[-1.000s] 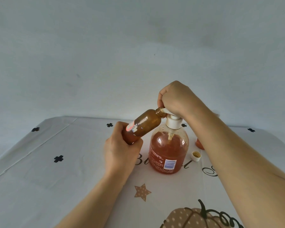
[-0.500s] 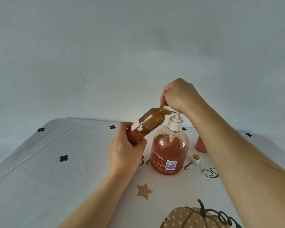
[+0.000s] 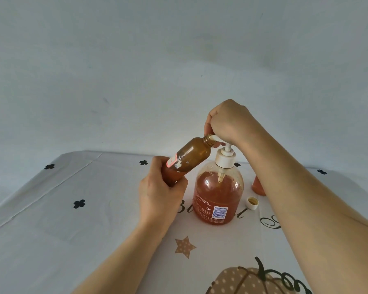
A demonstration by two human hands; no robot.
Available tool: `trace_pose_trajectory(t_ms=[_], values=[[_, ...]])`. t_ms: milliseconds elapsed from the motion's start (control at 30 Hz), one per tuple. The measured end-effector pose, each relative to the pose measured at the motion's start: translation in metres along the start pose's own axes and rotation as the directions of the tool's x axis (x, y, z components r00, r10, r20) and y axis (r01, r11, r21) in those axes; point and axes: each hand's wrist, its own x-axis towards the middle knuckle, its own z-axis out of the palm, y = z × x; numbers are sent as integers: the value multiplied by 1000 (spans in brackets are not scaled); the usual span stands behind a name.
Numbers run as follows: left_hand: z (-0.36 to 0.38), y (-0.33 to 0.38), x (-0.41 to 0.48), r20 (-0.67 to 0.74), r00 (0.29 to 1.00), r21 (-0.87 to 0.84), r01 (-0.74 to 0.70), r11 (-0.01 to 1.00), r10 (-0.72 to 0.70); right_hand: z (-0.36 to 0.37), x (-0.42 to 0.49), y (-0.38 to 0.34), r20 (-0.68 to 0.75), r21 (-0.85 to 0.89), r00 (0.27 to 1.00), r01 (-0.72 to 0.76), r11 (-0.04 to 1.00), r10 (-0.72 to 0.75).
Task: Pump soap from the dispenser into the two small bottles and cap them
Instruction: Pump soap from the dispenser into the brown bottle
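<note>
Filling one small bottle (image 3: 192,158), tilted with its mouth at the spout of the dispenser (image 3: 218,196); left hand (image 3: 159,196) fingers wrapped round its base, right hand (image 3: 229,122) fingers curled over the pump top. Next, probably: press down steadily, then fetch the cap (image 3: 252,203) just right of the dispenser. Set on a white-clothed bench (image 3: 72,240) before a plain pale wall (image 3: 136,71).

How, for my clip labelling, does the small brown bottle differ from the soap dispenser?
The small brown bottle is tilted in the left hand; the soap dispenser stands upright on the tablecloth. The bottle is slim and uncapped; the dispenser is wider and pump-topped. Both carry labels.
</note>
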Motion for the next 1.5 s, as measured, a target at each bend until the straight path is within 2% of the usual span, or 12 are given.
trace_pose_trajectory(t_ms=[300,567,767,867,1500], values=[[-1,-2,2,-25,1000,28,15,999,-15,5,-4,3,59,42,998,-36,998,33],[-1,-2,2,-65,997,66,34,997,-29,12,-5,8,56,18,998,-25,1000,24],[-2,5,-2,-26,1000,39,-10,999,11,-4,-10,2,-102,52,995,19,998,-14],[-1,3,-1,-18,1000,34,-18,999,19,-4,-11,1,-119,47,992,39,998,-33],[-1,2,0,-14,1000,27,-16,1000,16,3,4,1,55,17,998,-16,1000,15]])
